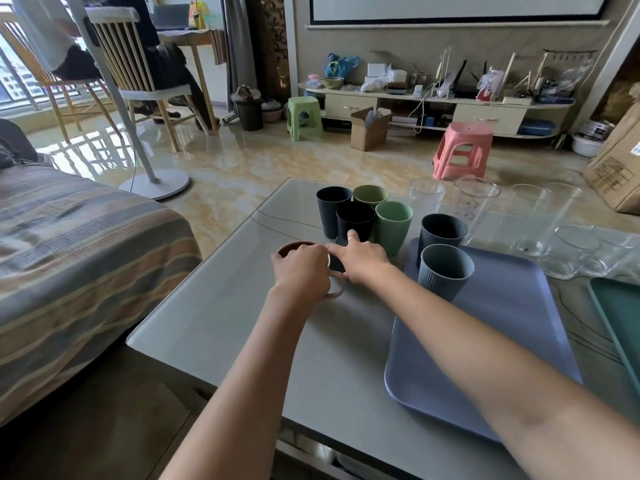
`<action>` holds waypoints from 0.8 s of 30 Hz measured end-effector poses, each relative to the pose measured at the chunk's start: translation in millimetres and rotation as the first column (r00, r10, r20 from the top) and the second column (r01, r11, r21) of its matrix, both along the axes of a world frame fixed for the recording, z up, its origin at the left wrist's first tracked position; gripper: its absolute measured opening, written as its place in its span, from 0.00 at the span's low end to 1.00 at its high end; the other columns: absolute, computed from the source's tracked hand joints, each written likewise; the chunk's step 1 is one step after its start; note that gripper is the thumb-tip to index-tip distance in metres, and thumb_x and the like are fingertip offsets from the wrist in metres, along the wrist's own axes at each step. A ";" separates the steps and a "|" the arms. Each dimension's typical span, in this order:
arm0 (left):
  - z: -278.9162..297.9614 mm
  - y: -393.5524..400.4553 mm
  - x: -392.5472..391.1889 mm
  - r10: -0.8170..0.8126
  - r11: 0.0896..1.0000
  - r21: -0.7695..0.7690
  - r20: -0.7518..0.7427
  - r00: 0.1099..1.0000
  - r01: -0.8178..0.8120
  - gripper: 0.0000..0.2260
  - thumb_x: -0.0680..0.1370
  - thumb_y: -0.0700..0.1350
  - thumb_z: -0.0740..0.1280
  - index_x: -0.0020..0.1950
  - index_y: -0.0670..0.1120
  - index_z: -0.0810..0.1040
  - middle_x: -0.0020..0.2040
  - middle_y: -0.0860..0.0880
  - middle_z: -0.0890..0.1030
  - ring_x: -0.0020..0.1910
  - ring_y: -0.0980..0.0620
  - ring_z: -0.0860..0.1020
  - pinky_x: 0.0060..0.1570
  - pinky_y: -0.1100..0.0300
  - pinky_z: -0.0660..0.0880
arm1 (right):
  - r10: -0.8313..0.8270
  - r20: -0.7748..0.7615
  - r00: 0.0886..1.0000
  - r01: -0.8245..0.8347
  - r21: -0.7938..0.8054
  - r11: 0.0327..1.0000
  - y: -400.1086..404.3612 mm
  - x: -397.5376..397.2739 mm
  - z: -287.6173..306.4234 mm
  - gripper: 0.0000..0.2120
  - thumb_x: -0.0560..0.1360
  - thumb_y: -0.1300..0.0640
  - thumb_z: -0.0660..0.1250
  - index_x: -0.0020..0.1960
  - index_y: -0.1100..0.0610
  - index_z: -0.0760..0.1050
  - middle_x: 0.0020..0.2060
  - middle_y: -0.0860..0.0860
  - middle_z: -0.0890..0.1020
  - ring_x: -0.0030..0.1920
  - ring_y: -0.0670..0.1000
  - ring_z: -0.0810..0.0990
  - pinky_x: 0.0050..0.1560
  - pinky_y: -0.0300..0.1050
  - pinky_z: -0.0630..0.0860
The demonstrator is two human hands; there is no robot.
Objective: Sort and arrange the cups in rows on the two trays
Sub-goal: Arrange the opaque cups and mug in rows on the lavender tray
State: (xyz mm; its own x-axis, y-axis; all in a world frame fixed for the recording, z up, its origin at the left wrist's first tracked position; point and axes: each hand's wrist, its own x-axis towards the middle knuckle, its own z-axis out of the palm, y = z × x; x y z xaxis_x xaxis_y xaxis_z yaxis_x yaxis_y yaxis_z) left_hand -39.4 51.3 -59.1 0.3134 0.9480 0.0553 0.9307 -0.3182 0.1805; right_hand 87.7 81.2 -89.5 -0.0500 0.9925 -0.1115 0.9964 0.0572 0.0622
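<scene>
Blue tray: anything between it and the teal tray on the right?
Head view: only bare grey tabletop between the blue plastic tray and the teal tray; no cup there.

Beyond the grey worktop (221,306) a pink stool (462,150), a green stool (304,117) and an open cardboard box (369,129) stand on the tiled floor (242,168), with a striped bed (69,230) at left.

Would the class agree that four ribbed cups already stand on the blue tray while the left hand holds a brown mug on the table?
Not four: the head view shows two ribbed cups on the blue tray. The rest holds: the left hand holds a brown mug on the table.
</scene>
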 end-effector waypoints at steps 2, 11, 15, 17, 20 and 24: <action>2.2 -0.6 -0.5 0.004 1.000 0.002 0.008 1.000 -0.004 0.04 0.76 0.42 0.62 0.47 0.48 0.76 0.51 0.49 0.79 0.54 0.45 0.76 0.54 0.51 0.64 | 0.021 0.062 0.998 -0.021 0.003 1.000 -2.8 -3.3 4.3 0.18 0.80 0.55 0.55 0.70 0.46 0.64 0.73 0.64 0.55 0.62 0.65 0.73 0.54 0.52 0.72; 13.1 -15.6 7.3 -0.092 0.985 0.150 0.057 0.994 0.083 0.14 0.74 0.39 0.63 0.60 0.46 0.72 0.58 0.45 0.77 0.59 0.42 0.73 0.58 0.49 0.67 | 0.053 -0.312 0.949 0.027 0.246 0.969 -57.4 29.3 16.6 0.06 0.78 0.58 0.57 0.54 0.53 0.68 0.58 0.59 0.68 0.45 0.62 0.76 0.40 0.51 0.71; 10.9 -29.7 18.5 -0.339 0.928 0.181 0.040 0.940 0.327 0.18 0.74 0.41 0.65 0.64 0.48 0.72 0.63 0.47 0.72 0.64 0.44 0.69 0.61 0.51 0.68 | 0.119 -0.479 0.870 0.079 0.374 0.924 -113.3 45.2 17.4 0.03 0.78 0.56 0.61 0.51 0.53 0.70 0.48 0.51 0.66 0.39 0.55 0.72 0.43 0.46 0.71; 9.1 -40.2 26.4 -0.453 0.883 0.135 0.002 0.891 0.449 0.18 0.75 0.43 0.67 0.65 0.49 0.72 0.65 0.47 0.70 0.65 0.45 0.68 0.61 0.53 0.69 | 0.104 -0.508 0.855 0.111 0.376 0.920 -140.1 57.6 20.9 0.04 0.77 0.58 0.63 0.51 0.56 0.72 0.48 0.52 0.67 0.41 0.55 0.72 0.44 0.44 0.70; 4.0 -56.9 41.1 -0.552 0.833 0.055 0.030 0.833 0.550 0.18 0.75 0.45 0.69 0.64 0.49 0.74 0.66 0.47 0.68 0.63 0.46 0.70 0.59 0.49 0.73 | 0.061 -0.544 0.837 0.162 0.353 0.922 -170.8 81.1 22.1 0.05 0.76 0.59 0.65 0.50 0.57 0.72 0.48 0.53 0.70 0.42 0.56 0.75 0.45 0.50 0.75; -5.8 -69.0 60.0 -0.592 0.805 -0.022 0.018 0.805 0.593 0.14 0.75 0.47 0.68 0.61 0.48 0.76 0.64 0.49 0.71 0.60 0.46 0.73 0.55 0.48 0.75 | 0.013 -0.544 0.839 0.179 0.297 0.938 -193.1 104.5 5.4 0.06 0.76 0.57 0.66 0.51 0.57 0.72 0.49 0.54 0.72 0.44 0.58 0.77 0.47 0.54 0.76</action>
